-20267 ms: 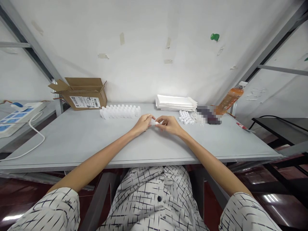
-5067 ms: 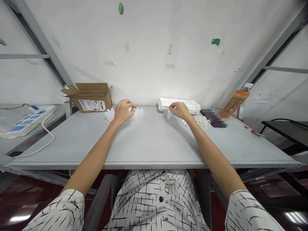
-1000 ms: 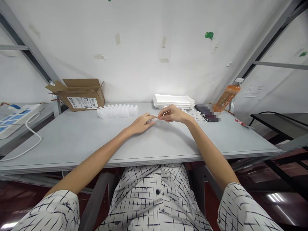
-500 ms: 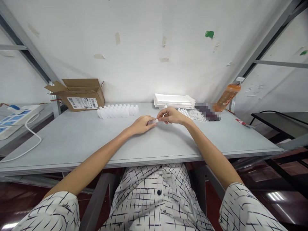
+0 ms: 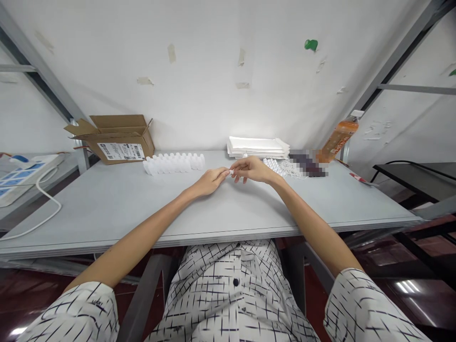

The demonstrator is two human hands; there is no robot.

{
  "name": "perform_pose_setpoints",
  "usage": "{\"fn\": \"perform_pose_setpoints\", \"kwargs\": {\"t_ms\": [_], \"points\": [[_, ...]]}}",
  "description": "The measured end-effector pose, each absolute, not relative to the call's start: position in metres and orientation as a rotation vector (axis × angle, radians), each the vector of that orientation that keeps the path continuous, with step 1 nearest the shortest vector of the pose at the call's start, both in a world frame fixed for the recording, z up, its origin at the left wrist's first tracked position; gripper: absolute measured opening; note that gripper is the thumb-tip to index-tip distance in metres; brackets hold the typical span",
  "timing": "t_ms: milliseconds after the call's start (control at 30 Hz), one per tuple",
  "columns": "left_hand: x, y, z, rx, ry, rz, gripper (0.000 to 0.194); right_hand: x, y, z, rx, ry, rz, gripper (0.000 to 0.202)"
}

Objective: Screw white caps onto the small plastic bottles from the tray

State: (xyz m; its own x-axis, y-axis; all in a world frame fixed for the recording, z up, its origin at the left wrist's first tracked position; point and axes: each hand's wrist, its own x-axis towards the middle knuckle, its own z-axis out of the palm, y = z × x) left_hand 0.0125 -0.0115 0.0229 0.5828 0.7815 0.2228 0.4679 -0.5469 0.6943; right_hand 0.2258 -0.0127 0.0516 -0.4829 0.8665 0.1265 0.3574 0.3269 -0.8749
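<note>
Both of my hands meet above the middle of the grey table. My left hand is closed around a small translucent plastic bottle, now almost wholly hidden by the fingers. At its mouth end, the thumb and index finger of my right hand pinch a small white piece, too small to make out clearly. The other right fingers curl loosely below. Rows of white plastic bottles stand to the left, beyond my left hand. Behind my right wrist lie small white caps and a heap of thin white pieces.
An open cardboard box stands at the back left. Stacked white trays lie against the wall. A bottle of orange drink leans at the back right, near a red-and-white item. A white cable crosses the left edge.
My left fingers have closed further over the small bottle, which showed between the hands before. My hands have come closer together and slightly up in the view.
</note>
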Motion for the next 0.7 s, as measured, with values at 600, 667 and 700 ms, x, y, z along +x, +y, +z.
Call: {"fn": "perform_pose_setpoints", "kwargs": {"t_ms": [600,667,700], "points": [[0.0126,-0.0087,0.0231,1.488,0.821,0.71,0.033,0.224,-0.0137,0.0452,-0.996,-2.125,0.959,0.025],[0.013,-0.0095,0.0239,1.465,0.819,0.715,0.031,0.2228,-0.0148,0.0454,-0.997,-2.118,0.914,0.026],[0.0131,-0.0096,0.0241,1.456,0.821,0.715,0.029,0.2221,-0.0156,0.0455,-0.997,-2.121,0.895,0.027]]}}
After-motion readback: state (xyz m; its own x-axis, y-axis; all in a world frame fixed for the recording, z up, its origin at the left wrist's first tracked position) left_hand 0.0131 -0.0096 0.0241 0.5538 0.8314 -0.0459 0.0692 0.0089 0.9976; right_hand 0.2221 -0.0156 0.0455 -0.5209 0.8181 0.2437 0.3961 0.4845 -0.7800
